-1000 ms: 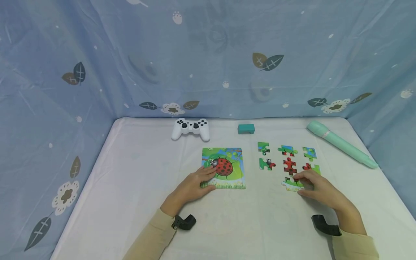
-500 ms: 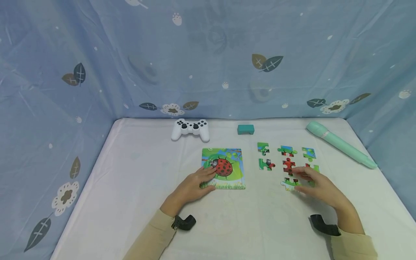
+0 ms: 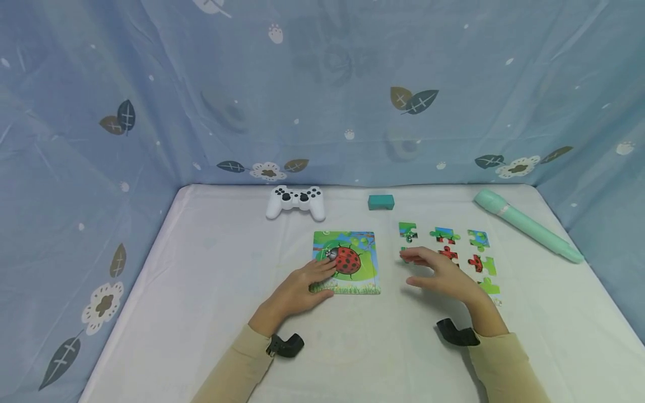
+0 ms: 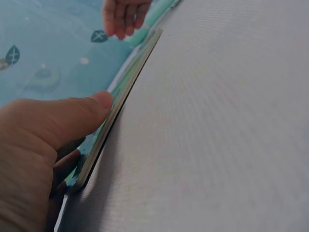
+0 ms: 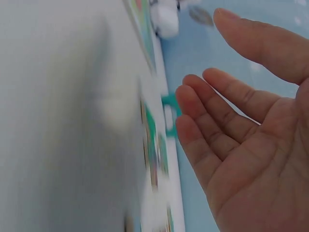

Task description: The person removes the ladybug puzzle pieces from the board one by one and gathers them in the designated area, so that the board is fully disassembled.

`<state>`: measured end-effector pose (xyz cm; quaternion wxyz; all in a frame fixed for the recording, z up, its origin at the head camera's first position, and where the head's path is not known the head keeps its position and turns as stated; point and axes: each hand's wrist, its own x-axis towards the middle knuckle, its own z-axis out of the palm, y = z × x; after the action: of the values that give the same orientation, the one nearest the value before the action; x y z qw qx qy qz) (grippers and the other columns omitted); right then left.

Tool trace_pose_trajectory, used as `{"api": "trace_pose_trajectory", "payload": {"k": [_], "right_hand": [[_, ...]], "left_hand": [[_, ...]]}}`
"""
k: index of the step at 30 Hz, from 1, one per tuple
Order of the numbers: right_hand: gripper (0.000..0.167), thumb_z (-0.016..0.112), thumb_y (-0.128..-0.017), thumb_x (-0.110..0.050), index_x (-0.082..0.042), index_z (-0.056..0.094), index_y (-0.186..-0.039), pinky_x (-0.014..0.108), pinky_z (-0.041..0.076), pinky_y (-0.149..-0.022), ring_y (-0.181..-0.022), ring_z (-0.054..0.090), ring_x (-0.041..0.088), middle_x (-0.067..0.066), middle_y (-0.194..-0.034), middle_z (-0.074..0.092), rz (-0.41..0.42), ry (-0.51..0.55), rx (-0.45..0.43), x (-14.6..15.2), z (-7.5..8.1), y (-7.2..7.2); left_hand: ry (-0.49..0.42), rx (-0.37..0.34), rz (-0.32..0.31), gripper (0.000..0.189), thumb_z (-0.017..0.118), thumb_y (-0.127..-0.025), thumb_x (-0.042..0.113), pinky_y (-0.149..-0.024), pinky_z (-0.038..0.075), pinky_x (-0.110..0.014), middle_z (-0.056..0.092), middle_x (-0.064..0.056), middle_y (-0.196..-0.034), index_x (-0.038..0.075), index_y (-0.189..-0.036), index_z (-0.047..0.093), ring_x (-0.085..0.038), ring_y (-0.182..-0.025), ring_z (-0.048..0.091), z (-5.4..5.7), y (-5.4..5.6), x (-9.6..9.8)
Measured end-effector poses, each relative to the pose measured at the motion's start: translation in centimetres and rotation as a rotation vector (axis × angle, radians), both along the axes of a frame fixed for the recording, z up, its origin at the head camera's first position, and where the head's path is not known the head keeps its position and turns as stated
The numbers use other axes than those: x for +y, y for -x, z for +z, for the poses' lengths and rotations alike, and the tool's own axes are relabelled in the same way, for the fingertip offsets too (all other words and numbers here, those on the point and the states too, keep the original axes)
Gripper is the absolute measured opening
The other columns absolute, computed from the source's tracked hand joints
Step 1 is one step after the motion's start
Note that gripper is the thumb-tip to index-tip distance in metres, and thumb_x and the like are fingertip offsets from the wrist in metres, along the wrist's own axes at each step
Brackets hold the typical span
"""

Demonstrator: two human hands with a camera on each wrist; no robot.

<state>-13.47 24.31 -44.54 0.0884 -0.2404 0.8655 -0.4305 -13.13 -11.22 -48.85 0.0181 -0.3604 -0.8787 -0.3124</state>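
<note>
My left hand (image 3: 297, 286) rests on the left side of a square ladybug puzzle board (image 3: 365, 277), fingers extended on its picture. In the left wrist view, the thumb (image 4: 82, 113) lies along the board's near edge. My right hand (image 3: 448, 277) hovers with loosely bent fingers and nothing between thumb and fingertips, as the right wrist view also shows. Beneath and around it lie loose puzzle pieces, partly hidden by the hand. Showing are a top left piece (image 3: 407, 230), a red spotted piece (image 3: 475, 262) and a green piece (image 3: 489, 286).
A white game controller (image 3: 295, 202) lies at the back, left of a small teal block (image 3: 381, 202). At the back right, a folded mint-green umbrella-like object (image 3: 526, 224) lies slantwise. Blue patterned cloth (image 3: 332, 101) walls the table's back and sides.
My right hand has moved left from the lower right puzzle pieces to those nearer the board, uncovering pieces on the right. The left hand has stayed on the board.
</note>
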Motion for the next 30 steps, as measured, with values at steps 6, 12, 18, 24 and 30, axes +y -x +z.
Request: {"api": "trace_pose_trajectory", "payload": {"k": [6, 12, 18, 24, 30], "right_hand": [[0.051, 0.072, -0.084, -0.016, -0.003, 0.053, -0.130, 0.041, 0.046, -0.103, -0.119, 0.054, 0.028, 0.012, -0.128, 0.058, 0.082, 0.002, -0.028, -4.5, 0.2, 1.0], [0.052, 0.072, -0.084, -0.014, -0.001, 0.051, -0.131, 0.046, 0.047, -0.100, -0.118, 0.056, 0.029, 0.013, -0.127, 0.058, 0.161, 0.022, -0.052, -9.0, 0.0, 1.7], [0.050, 0.071, -0.084, -0.010, 0.001, 0.052, -0.130, 0.038, 0.053, -0.092, -0.107, 0.059, 0.025, 0.014, -0.124, 0.058, 0.229, 0.042, -0.066, -12.3, -0.9, 2.3], [0.058, 0.074, -0.082, -0.015, 0.000, 0.050, -0.133, 0.033, 0.052, -0.090, -0.103, 0.056, 0.020, 0.012, -0.120, 0.056, 0.211, -0.048, -0.024, -14.2, -1.1, 2.6], [0.057, 0.075, -0.081, -0.018, -0.003, 0.053, -0.132, 0.036, 0.048, -0.090, -0.102, 0.048, 0.018, 0.007, -0.115, 0.050, 0.181, -0.149, 0.048, -15.1, -1.5, 2.3]], "left_hand": [[-0.021, -0.029, 0.009, 0.054, 0.068, -0.086, 0.031, -0.114, 0.033, -0.042, 0.051, -0.008, -0.140, 0.008, -0.134, 0.055, -0.028, -0.134, 0.043, 0.1, -0.1, 0.0], [-0.071, -0.050, 0.020, 0.058, 0.070, -0.085, 0.032, -0.112, 0.035, -0.044, 0.050, -0.009, -0.141, 0.007, -0.134, 0.055, -0.029, -0.134, 0.043, 0.0, 0.3, -0.3], [-0.047, -0.064, 0.075, 0.070, 0.072, -0.082, 0.038, -0.117, 0.028, -0.038, 0.045, -0.007, -0.146, 0.003, -0.138, 0.048, -0.023, -0.138, 0.037, -0.1, 0.8, -1.3], [0.041, -0.117, 0.091, 0.082, 0.069, -0.082, 0.047, -0.120, 0.022, -0.036, 0.032, -0.003, -0.154, 0.004, -0.144, 0.038, -0.019, -0.144, 0.026, 0.1, 1.0, -2.0], [0.101, -0.079, 0.081, 0.085, 0.068, -0.082, 0.049, -0.120, 0.021, -0.037, 0.030, -0.005, -0.155, 0.002, -0.145, 0.036, -0.020, -0.144, 0.025, 0.0, 1.0, -2.0]]}}
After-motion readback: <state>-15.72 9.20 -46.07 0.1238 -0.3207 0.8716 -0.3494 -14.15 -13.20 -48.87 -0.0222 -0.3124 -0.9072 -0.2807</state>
